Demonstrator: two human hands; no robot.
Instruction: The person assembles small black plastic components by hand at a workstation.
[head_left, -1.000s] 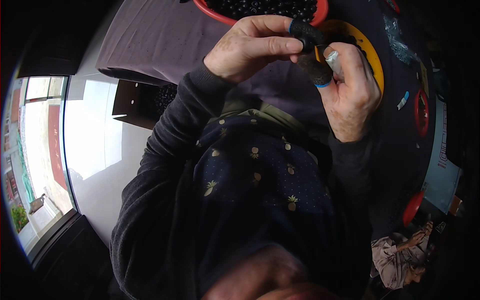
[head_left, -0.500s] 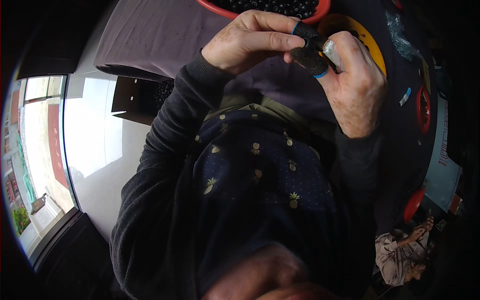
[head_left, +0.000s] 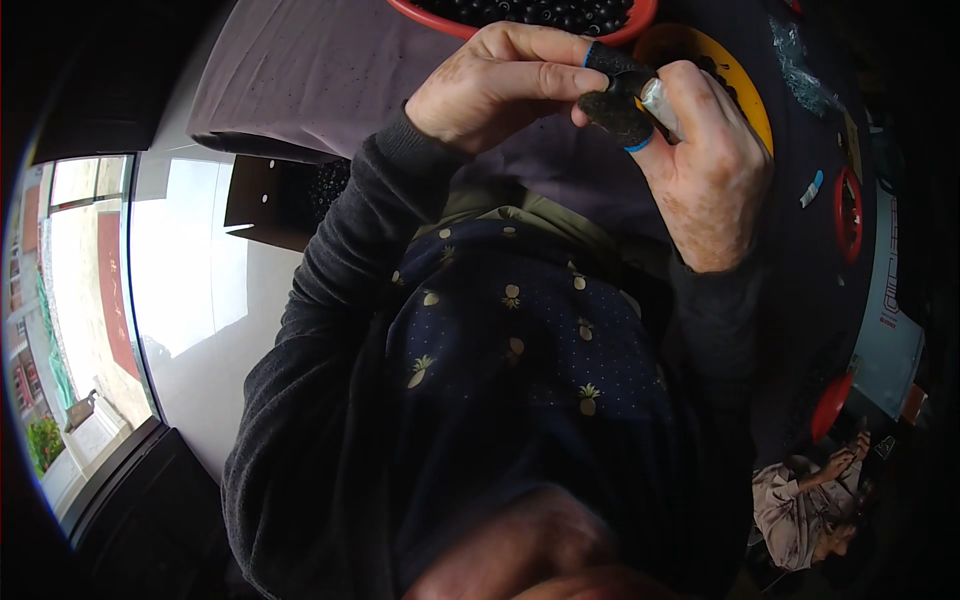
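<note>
My left hand (head_left: 500,85) is closed in a pinch, thumb against an index finger with a blue-edged black finger cover (head_left: 608,58). Between its fingertips is a small black piece (head_left: 626,84), mostly hidden and too dark to make out fully. Close against it, my right hand (head_left: 708,165) is curled shut around a whitish, silvery-wrapped object (head_left: 661,108); its full shape is hidden by the fingers. A similar black cover (head_left: 617,118) sits on the right thumb, whose tip meets the left fingertips. Both hands are above the near edge of the cloth-covered table.
Beyond my hands stands a red basin (head_left: 425,17) full of small round black parts. A yellow bowl (head_left: 752,90) with dark bits lies behind my right hand. Rightward are a clear plastic bag (head_left: 795,70) and a red dish (head_left: 849,215). Another person (head_left: 800,510) sits at lower right.
Both hands stay in nearly the same place. My right hand and its fingers have shifted very slightly against the left fingertips.
</note>
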